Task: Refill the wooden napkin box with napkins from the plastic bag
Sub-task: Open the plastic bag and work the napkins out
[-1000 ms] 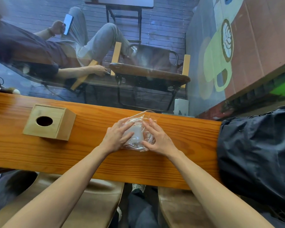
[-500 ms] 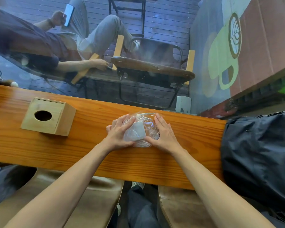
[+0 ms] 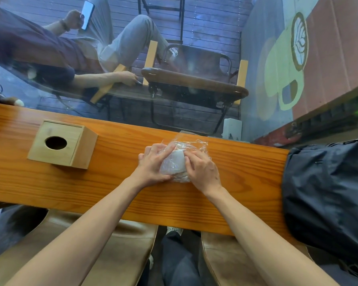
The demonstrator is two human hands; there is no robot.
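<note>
Narrow wooden desk (image 3: 116, 182) runs across mid-frame, its far edge against a glass pane, its near edge above two stools. Bare wood lies between the wooden napkin box (image 3: 62, 144), mid-left of the frame, and the plastic bag (image 3: 175, 164) at centre; the two are well apart. A dark backpack (image 3: 327, 195) covers the desk's right end, near the bag.

Bag lies flat on the desk, clear and crinkled, with a white stack of napkins (image 3: 177, 158) showing through it. Box stands upright, round hole in its top.

Left hand (image 3: 153, 164): fingers curled over the bag's left side, thumb tucked along its near edge, gripping. Right hand (image 3: 202, 169): fingers bent, tips pinching the film on top of the napkins. Both forearms reach up from the lower frame, converging on the bag, palms down.
</note>
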